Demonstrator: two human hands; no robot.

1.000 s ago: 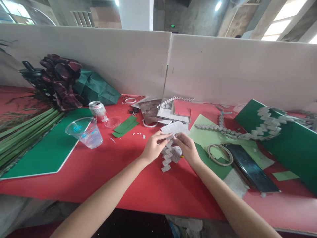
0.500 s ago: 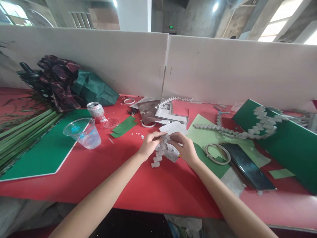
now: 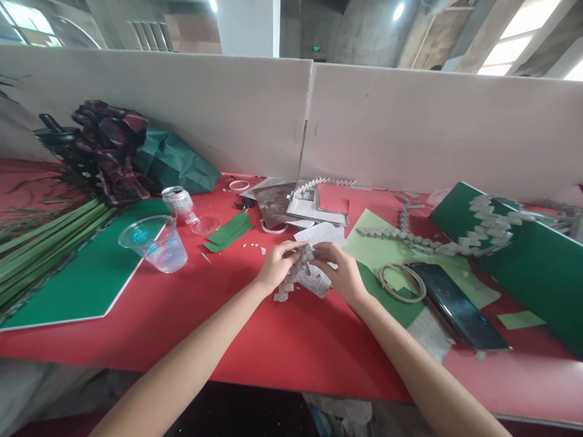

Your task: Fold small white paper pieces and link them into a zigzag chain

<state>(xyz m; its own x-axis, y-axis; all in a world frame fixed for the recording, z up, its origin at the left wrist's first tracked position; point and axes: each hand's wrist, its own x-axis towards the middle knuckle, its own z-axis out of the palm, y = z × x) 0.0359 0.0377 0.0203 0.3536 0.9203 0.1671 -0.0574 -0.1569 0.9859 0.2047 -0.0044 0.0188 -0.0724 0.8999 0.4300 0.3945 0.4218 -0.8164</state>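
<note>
Between my hands is a short zigzag chain of folded printed paper (image 3: 283,290), its lower end hanging toward the red table. My left hand (image 3: 279,264) pinches the chain's upper part from the left. At the same upper end, my right hand (image 3: 339,267) has its fingers closed on the chain from the right; the exact fingertip contact is partly hidden. Beneath the hands lies a piece of printed paper (image 3: 315,282). A longer chain of the same folded paper (image 3: 473,240) stretches over light green paper and a green board at the right.
A plastic cup (image 3: 157,246) and a drink can (image 3: 180,205) stand at the left near green strips (image 3: 228,232). On the right lie a tape roll (image 3: 401,283) and a phone (image 3: 458,306). White partition panels (image 3: 410,127) rise behind the red table (image 3: 273,352).
The hanging end of the paper chain has swung slightly left and its upper part has turned between my fingers. Both hands stay in nearly the same place.
</note>
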